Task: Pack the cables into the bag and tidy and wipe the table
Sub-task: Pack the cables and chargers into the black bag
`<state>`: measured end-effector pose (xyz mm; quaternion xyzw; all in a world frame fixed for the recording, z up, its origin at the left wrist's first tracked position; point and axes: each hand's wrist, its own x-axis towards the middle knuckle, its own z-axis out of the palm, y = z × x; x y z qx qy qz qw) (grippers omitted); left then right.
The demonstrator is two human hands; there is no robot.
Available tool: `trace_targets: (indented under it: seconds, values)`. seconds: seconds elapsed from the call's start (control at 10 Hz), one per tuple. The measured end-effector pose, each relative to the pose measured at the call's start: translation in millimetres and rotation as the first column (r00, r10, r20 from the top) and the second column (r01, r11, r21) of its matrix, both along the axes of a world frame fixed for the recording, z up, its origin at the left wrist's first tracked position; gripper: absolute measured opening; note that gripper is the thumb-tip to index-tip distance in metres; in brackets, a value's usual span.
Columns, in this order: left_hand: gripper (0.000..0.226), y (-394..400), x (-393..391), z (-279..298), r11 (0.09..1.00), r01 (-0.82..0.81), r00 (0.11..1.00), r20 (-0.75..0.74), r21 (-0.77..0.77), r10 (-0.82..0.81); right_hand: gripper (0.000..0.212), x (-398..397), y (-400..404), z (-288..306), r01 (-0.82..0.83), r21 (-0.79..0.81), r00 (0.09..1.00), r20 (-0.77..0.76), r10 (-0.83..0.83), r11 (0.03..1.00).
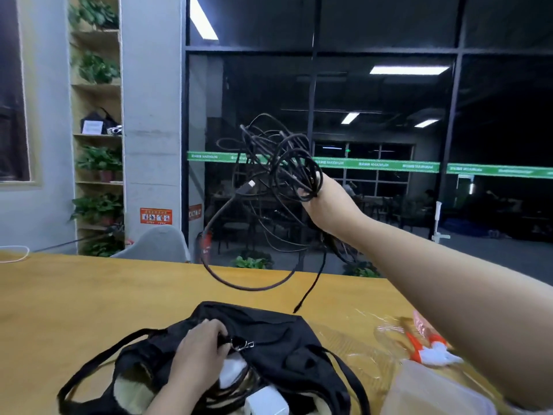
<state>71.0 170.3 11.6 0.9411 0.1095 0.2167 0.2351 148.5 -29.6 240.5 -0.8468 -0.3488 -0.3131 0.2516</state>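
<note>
Holding a tangled bundle of black cables (278, 169) high above the far side of the bench (74, 295), the right hand (326, 202) has its fingers curled round the loops, loose ends dangling toward the wood. Left hand (199, 348) grips the rim of the black bag (278, 339), lying open at the near edge. White chargers (263, 399) sit inside; clear plastic wrappers (389, 333) lie right.

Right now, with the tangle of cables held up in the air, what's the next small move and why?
Probably lower the right hand toward the black bag. It grips the cable bundle high above the table, loose ends dangling, while the left hand holds the bag's rim near the zipper, keeping the mouth open to receive it.
</note>
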Motion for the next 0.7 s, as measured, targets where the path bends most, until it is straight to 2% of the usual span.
trace_targets:
  seconds: [0.1, 0.2, 0.3, 0.4, 0.5, 0.7]
  values:
    - [0.025, 6.6, -6.7, 9.0, 0.996, 0.084, 0.985, -0.152, 0.041, -0.077, 0.021, -12.2, -8.5, -0.4, -0.029, 0.049, 0.999, -0.011, 0.03, 0.998]
    - [0.033, 17.6, -23.6, 11.6, 0.977, 0.13, 0.975, -0.203, 0.168, -0.095, 0.027, -36.5, -16.6, -1.7, -0.047, 0.107, 0.992, -0.113, 0.059, 0.993]
    - [0.021, 20.8, -45.5, 14.2, 0.952, 0.14, 0.973, -0.217, 0.272, -0.081, 0.042, -63.6, -15.5, 4.9, 0.148, -0.101, 0.988, -0.022, -0.151, 0.984]
    - [0.03, 22.8, -61.9, 18.2, 0.912, 0.121, 0.978, -0.205, 0.392, -0.042, 0.078, -89.1, -23.9, 13.1, 0.41, -0.493, 0.901, 0.348, -0.258, 0.767]
    - [0.037, 28.4, -72.9, 18.6, 0.876, 0.074, 0.973, -0.225, 0.476, 0.04, 0.034, -91.6, -21.8, 21.6, 0.135, -0.004, 0.967, 0.217, -0.131, 0.991]
    - [0.039, 26.4, -84.7, 20.7, 0.835, 0.017, 0.953, -0.262, 0.55, 0.154, 0.049, -111.0, -13.0, 35.2, 0.124, -0.076, 0.992, 0.022, -0.123, 0.989]
